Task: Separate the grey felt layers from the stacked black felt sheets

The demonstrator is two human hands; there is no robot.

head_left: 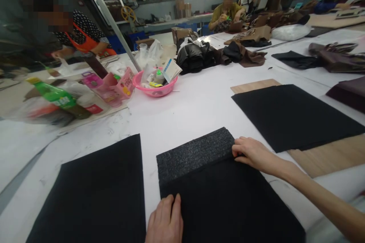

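Now | black felt sheet (228,201), grey strip (194,152) exposed | left hand (165,222) flat | right hand (252,152) pinching edge

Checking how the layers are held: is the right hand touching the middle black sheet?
Touching. Head view shows the right hand with fingers pressed on the top edge of the middle black sheet.

middle sheet (222,197) near centre on table (194,110) | left hand (165,220) on its near-left edge, right hand (251,153) on its far-right corner | left sheet (97,197) beside it | right sheet (293,117) farther right, on board (327,155) | basin (155,87) far, bottle (57,98) to its left
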